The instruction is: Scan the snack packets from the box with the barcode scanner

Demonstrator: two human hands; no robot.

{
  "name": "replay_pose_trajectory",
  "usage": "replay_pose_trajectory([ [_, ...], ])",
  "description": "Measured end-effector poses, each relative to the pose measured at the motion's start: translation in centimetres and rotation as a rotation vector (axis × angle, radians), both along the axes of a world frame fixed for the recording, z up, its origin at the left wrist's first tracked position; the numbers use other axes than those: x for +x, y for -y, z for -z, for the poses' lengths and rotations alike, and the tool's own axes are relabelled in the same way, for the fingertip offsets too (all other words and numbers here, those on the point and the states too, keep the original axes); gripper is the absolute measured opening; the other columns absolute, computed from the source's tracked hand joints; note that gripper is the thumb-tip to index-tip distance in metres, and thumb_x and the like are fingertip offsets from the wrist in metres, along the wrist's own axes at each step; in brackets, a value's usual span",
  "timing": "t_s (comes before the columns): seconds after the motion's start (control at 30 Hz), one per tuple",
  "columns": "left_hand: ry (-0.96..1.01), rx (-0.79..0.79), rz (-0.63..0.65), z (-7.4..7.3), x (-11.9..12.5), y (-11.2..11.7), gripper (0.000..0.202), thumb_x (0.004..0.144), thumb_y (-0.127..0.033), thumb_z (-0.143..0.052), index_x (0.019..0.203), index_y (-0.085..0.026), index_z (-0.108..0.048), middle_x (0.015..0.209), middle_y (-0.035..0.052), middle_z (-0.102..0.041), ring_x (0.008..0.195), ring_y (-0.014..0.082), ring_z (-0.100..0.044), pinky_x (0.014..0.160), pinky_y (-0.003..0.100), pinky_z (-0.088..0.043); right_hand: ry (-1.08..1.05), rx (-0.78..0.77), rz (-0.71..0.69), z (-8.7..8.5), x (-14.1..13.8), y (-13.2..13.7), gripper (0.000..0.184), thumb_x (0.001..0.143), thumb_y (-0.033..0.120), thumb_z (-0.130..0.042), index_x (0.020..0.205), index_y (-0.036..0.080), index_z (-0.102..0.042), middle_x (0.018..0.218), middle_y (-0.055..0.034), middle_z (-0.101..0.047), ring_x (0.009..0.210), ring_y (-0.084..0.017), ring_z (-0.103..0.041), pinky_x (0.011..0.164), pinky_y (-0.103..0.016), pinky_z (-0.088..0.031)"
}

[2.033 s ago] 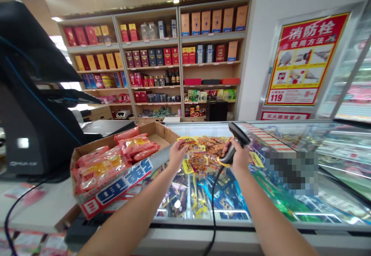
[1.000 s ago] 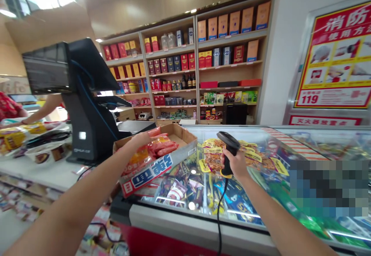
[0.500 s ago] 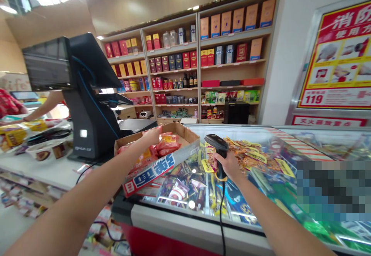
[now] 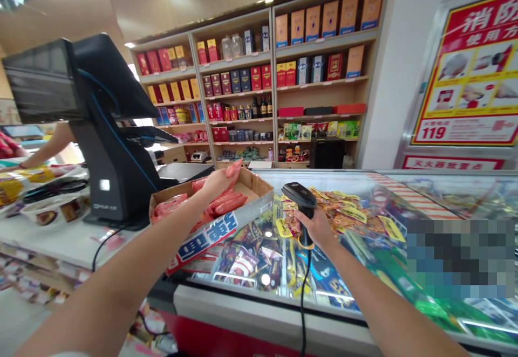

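My left hand (image 4: 216, 182) reaches into an open cardboard box (image 4: 226, 225) on the freezer's glass lid and is closed round a red sausage packet (image 4: 233, 168), lifted above the other red packets (image 4: 224, 201) in the box. My right hand (image 4: 318, 227) grips a black corded barcode scanner (image 4: 300, 198), upright over the lid. A pile of orange snack packets with yellow tags (image 4: 343, 211) lies on the glass just behind the scanner.
A black till screen on a stand (image 4: 101, 130) is on the white counter (image 4: 60, 238) at the left. Another person's arm (image 4: 44, 149) reaches over goods beyond it. Shelves of boxed goods (image 4: 259, 76) line the back wall. The chest freezer (image 4: 283, 270) runs to the right.
My left hand left the snack pile, went to the box and has lifted a red packet out of it. My right hand with the scanner has drifted left. The view turned left.
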State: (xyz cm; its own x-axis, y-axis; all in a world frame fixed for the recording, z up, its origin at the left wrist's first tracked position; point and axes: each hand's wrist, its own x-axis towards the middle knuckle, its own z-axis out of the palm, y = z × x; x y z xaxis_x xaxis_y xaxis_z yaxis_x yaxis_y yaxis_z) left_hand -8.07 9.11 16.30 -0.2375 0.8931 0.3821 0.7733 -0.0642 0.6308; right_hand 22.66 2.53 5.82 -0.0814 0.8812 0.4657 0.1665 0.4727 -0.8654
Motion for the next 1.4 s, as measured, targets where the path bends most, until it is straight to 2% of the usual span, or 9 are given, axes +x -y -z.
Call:
replay_pose_trajectory([
  [0.1, 0.361, 0.046, 0.032, -0.6, 1.7, 0.8, 0.028, 0.084, -0.042, -0.062, 0.080, -0.015, -0.064, 0.078, 0.0108, -0.070, 0.078, 0.0257, -0.070, 0.066, 0.031, -0.053, -0.029, -0.009, -0.029, -0.3, 0.0, 0.4, 0.028, 0.075, 0.042, -0.062, 0.060, 0.019, -0.057, 0.045, -0.0022, -0.058, 0.041, -0.016, -0.055, 0.046, -0.027, -0.046],
  [0.17, 0.685, 0.046, 0.150, 0.1, 3.8, 1.7, 0.020, 0.086, -0.035, -0.061, 0.091, -0.015, -0.062, 0.076, 0.0065, -0.070, 0.065, 0.0188, -0.068, 0.061, 0.029, -0.055, -0.099, -0.038, -0.100, -0.8, 0.0, 0.8, 0.028, 0.074, 0.042, -0.064, 0.060, 0.018, -0.057, 0.045, -0.0010, -0.057, 0.040, -0.014, -0.053, 0.044, -0.026, -0.045],
  [0.27, 1.230, 0.019, 0.370, 2.7, 7.5, 2.9, 0.019, 0.079, -0.019, -0.071, 0.094, -0.013, -0.060, 0.073, 0.0040, -0.069, 0.062, 0.0147, -0.068, 0.066, 0.027, -0.057, -0.210, -0.086, -0.237, -1.3, 0.3, 1.2, 0.029, 0.072, 0.043, -0.066, 0.061, 0.018, -0.058, 0.046, -0.0003, -0.057, 0.039, -0.012, -0.051, 0.043, -0.025, -0.045],
  [0.43, 1.621, -0.014, 0.608, 8.0, 11.7, 3.1, 0.016, 0.087, -0.023, -0.064, 0.099, -0.014, -0.059, 0.085, 0.0071, -0.073, 0.078, 0.0186, -0.072, 0.086, 0.041, -0.057, -0.294, -0.166, -0.346, -1.1, 0.9, 0.9, 0.030, 0.074, 0.044, -0.067, 0.065, 0.016, -0.061, 0.048, -0.0006, -0.058, 0.040, -0.012, -0.051, 0.041, -0.024, -0.045],
  [0.53, 1.681, -0.017, 0.667, 10.2, 12.7, 2.5, 0.013, 0.086, -0.021, -0.064, 0.096, -0.014, -0.059, 0.088, 0.0070, -0.074, 0.080, 0.0194, -0.072, 0.090, 0.045, -0.055, -0.269, -0.196, -0.365, -0.9, 1.0, 0.8, 0.030, 0.074, 0.044, -0.067, 0.066, 0.016, -0.060, 0.048, -0.0006, -0.058, 0.039, -0.011, -0.051, 0.041, -0.024, -0.044],
  [0.7, 1.696, 0.031, 0.679, 11.9, 13.1, 2.0, 0.013, 0.076, -0.005, -0.065, 0.087, -0.011, -0.061, 0.077, 0.0060, -0.072, 0.075, 0.0164, -0.071, 0.086, 0.035, -0.057, -0.214, -0.257, -0.424, -0.8, -0.1, 1.7, 0.027, 0.072, 0.041, -0.068, 0.070, 0.016, -0.060, 0.055, -0.0008, -0.060, 0.040, -0.011, -0.052, 0.041, -0.024, -0.044],
  [0.93, 1.717, 0.069, 0.679, 11.8, 13.4, 2.2, 0.018, 0.068, -0.001, -0.060, 0.083, -0.011, -0.064, 0.078, 0.0064, -0.071, 0.079, 0.0173, -0.069, 0.084, 0.032, -0.055, -0.220, -0.323, -0.391, -0.7, -1.6, 2.9, 0.027, 0.073, 0.040, -0.067, 0.066, 0.015, -0.058, 0.054, -0.0008, -0.060, 0.038, -0.010, -0.052, 0.040, -0.023, -0.043],
  [1.1, 1.714, 0.032, 0.679, 11.5, 13.6, 2.7, 0.021, 0.066, 0.000, -0.060, 0.083, -0.011, -0.064, 0.082, 0.0070, -0.072, 0.083, 0.0172, -0.069, 0.090, 0.033, -0.053, -0.294, -0.340, -0.382, -1.0, -1.5, 3.1, 0.026, 0.070, 0.040, -0.069, 0.075, 0.016, -0.061, 0.058, 0.0007, -0.060, 0.040, -0.010, -0.053, 0.040, -0.023, -0.044],
  [1.4, 1.689, 0.038, 0.673, 11.6, 13.8, 2.6, 0.022, 0.065, -0.002, -0.061, 0.084, -0.011, -0.064, 0.085, 0.0076, -0.072, 0.080, 0.0176, -0.069, 0.090, 0.036, -0.053, -0.216, -0.342, -0.389, -0.5, -1.4, 2.7, 0.025, 0.074, 0.039, -0.065, 0.067, 0.016, -0.059, 0.052, -0.0003, -0.059, 0.039, -0.011, -0.052, 0.042, -0.024, -0.044],
])
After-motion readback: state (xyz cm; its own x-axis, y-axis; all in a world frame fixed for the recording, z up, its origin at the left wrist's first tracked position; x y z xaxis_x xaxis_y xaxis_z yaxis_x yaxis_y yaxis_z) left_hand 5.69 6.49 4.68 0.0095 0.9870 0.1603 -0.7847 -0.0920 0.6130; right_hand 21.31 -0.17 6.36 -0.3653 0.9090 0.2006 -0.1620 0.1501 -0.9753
